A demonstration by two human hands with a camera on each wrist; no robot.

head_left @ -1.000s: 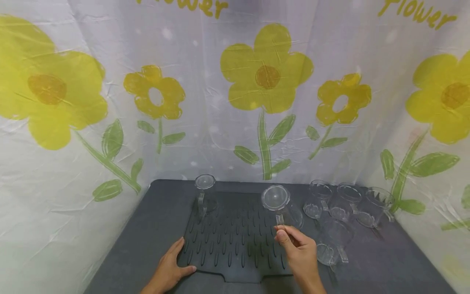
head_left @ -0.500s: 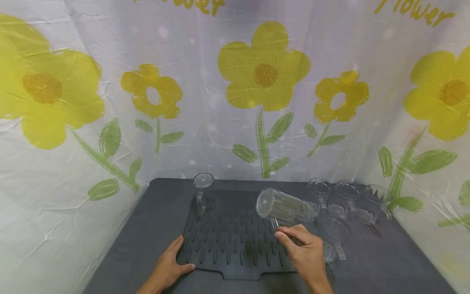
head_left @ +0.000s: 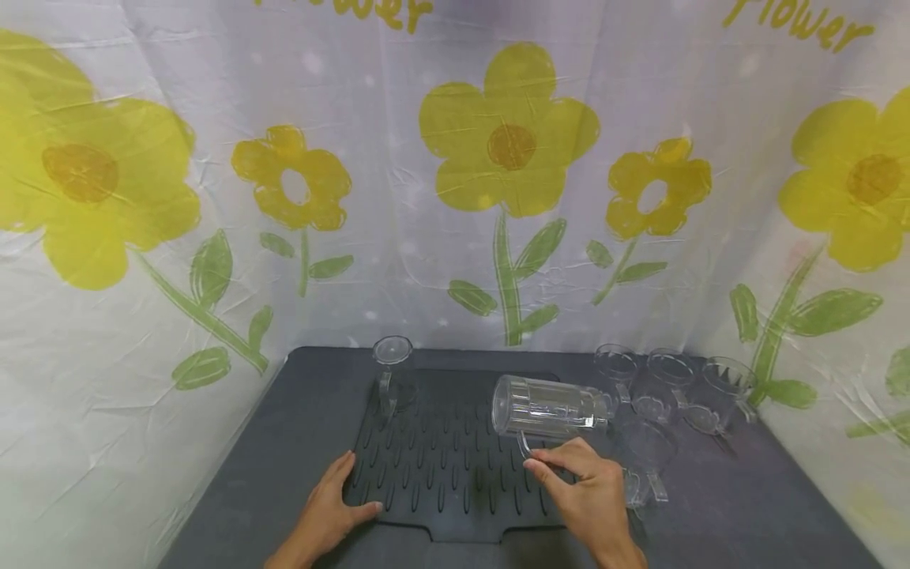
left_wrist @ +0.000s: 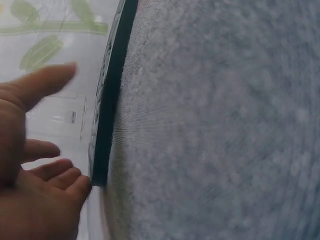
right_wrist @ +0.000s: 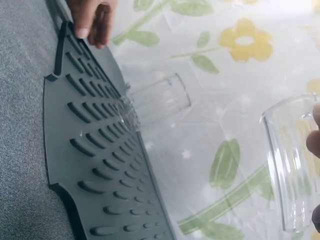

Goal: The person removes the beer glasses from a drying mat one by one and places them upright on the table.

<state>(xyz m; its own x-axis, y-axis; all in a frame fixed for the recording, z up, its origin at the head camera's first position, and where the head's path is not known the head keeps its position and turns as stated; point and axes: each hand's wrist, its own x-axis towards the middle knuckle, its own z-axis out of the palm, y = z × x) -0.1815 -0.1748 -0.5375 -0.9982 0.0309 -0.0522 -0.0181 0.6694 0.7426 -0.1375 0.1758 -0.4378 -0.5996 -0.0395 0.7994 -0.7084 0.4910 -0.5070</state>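
Observation:
My right hand [head_left: 588, 494] pinches the handle of a clear glass mug [head_left: 550, 407], which is tipped onto its side above the right part of a dark ridged drying mat [head_left: 455, 528]. The mug's base points left and its mouth points right toward the other mugs. In the right wrist view the held mug [right_wrist: 290, 165] shows at the right edge, with fingertips beside it. My left hand [head_left: 325, 510] lies at the mat's left front corner, thumb and fingers spread along its edge. A second clear mug [head_left: 395, 375] stands upside down on the mat's far left corner.
Several clear mugs stand upright right of the mat, such as one at the far right [head_left: 721, 395] and a nearer one [head_left: 648, 458] partly behind my right hand. A flower-printed curtain [head_left: 398, 261] encloses the back and sides of the dark table [head_left: 249, 474].
The held mug has turned from nearly upside down to lying sideways, its mouth swinging right. My right hand shifted slightly rightward and down. My left hand stays at the mat's corner.

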